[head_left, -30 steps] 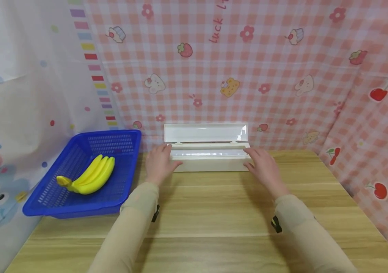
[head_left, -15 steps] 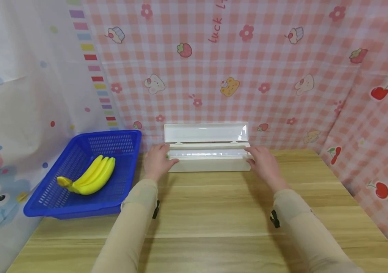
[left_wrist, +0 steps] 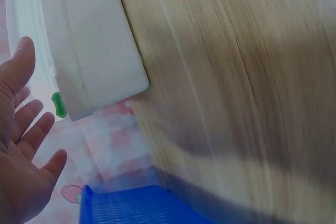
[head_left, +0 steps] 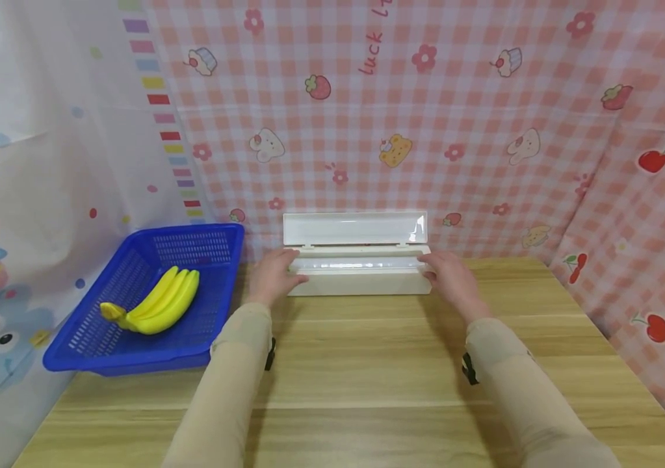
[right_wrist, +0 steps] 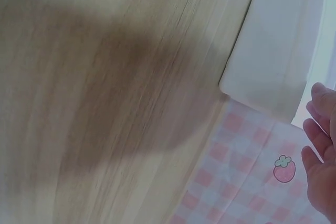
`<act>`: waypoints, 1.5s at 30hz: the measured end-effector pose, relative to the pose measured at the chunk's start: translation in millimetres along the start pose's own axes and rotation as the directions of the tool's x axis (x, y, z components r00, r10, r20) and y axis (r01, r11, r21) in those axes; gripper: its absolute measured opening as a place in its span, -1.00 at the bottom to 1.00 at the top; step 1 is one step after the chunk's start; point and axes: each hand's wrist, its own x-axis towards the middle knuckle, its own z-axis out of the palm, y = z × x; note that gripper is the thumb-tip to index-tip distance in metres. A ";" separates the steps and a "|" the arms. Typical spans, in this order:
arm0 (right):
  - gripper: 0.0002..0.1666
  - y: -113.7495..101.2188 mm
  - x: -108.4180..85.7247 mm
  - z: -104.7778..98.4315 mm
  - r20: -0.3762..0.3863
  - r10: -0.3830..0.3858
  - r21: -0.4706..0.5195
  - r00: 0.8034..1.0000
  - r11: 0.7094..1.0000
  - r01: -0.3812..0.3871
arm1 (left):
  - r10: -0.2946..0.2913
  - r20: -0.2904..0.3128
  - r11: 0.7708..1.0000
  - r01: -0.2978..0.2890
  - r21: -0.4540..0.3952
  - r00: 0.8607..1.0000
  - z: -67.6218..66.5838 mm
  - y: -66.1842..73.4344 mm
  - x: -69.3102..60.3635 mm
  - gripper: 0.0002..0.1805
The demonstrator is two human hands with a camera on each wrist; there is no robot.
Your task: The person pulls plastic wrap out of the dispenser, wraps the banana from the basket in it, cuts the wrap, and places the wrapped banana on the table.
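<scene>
At the back of the table stands a long white cling film dispenser (head_left: 361, 283), its lid (head_left: 355, 229) raised against the wall cloth. A clear roll (head_left: 358, 262) lies lengthwise inside. My left hand (head_left: 273, 276) is at the dispenser's left end, thumb towards the front and fingers apart. In the left wrist view those fingers are spread beside a small green piece (left_wrist: 59, 105) at the end of the box. My right hand (head_left: 454, 279) is at the right end, fingers loosely extended. Whether either hand touches the box is hard to tell.
A blue plastic basket (head_left: 229, 305) stands on the left of the table, holding a bunch of yellow bananas (head_left: 162, 302). The wooden table (head_left: 361, 370) reaches to the pink checked cloth (head_left: 344, 130) behind. Another patterned cloth hangs at the left.
My hands have drawn slightly apart at the dispenser's ends, baring more of its left end. The dispenser, its raised lid and the basket stay in place.
</scene>
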 end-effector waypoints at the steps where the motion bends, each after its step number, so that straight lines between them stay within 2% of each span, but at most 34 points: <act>1: -0.62 0.4 0.9 0.4 0.009 -0.005 -0.003 1.000 1.000 0.005 | -0.004 -0.002 1.000 0.004 -0.007 1.000 0.2 -0.5 0.5 -0.31; 8: -0.61 3.1 7.5 2.6 0.050 -0.004 -0.024 0.999 1.000 0.006 | -0.041 -0.017 0.999 0.040 -0.020 0.999 4.7 -5.5 5.1 -0.33; 11: -0.62 3.6 11.0 2.3 0.064 0.004 -0.019 0.998 1.000 -0.003 | -0.031 -0.011 0.999 0.031 -0.026 0.999 6.6 -6.2 7.8 -0.37; 16: -0.65 5.4 18.5 1.8 0.076 -0.029 -0.033 0.997 0.999 0.031 | -0.008 -0.001 1.000 0.008 -0.019 1.000 7.4 -2.2 12.3 -0.44; 21: -0.71 4.1 21.9 -0.3 0.094 -0.034 -0.069 0.995 0.997 0.041 | -0.024 -0.006 1.000 0.024 0.005 1.000 7.4 3.7 14.9 -0.53; 29: -0.74 4.4 24.0 -0.7 0.140 -0.016 -0.086 0.990 0.996 0.028 | -0.028 0.032 0.998 0.026 0.061 0.999 7.3 12.4 17.9 -0.61; 38: -0.79 3.0 24.4 -3.4 0.154 -0.032 -0.087 0.988 0.995 0.045 | -0.035 0.040 0.991 0.030 0.128 0.999 11.5 11.5 19.8 -0.66; 45: -0.81 2.0 25.7 -5.3 0.159 -0.055 -0.083 0.986 0.994 0.069 | -0.061 0.047 0.992 0.055 0.117 0.997 13.4 10.7 19.3 -0.70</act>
